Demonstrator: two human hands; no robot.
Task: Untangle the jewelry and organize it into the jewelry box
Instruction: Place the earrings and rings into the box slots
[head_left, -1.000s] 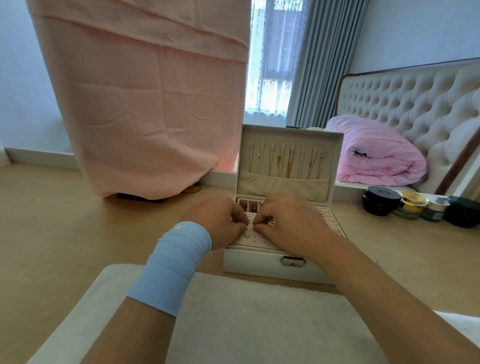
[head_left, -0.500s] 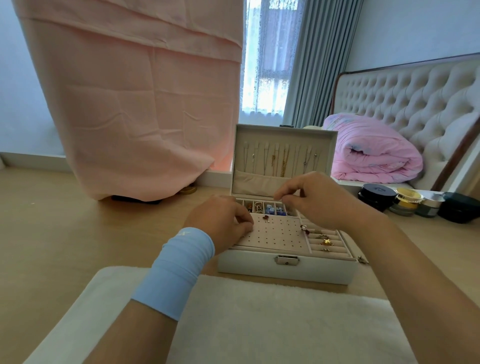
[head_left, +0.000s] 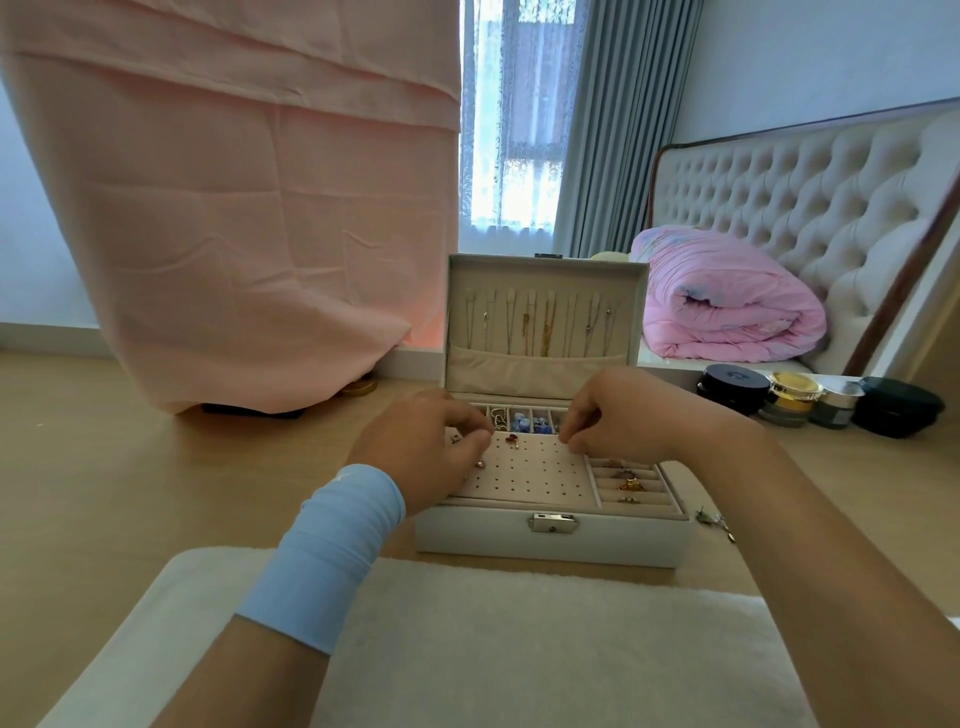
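Head view: left hand (head_left: 431, 447) and right hand (head_left: 618, 421) curl over the jewelry box (head_left: 467, 535) earring panel (head_left: 530, 473), grip unclear; probably pinning studs, which calls for exact hole alignment.

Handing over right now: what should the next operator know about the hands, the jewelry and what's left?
Left hand: fingers curled over the left edge of the earring panel; what the grip holds is unclear.
Right hand: fingertips pinched at the panel's back right corner; contents unclear.
Done: necklaces hang in the lid, rings sit in the right slots, a red earring is on the panel.
Left: small pieces lie on the wooden surface right of the jewelry box.
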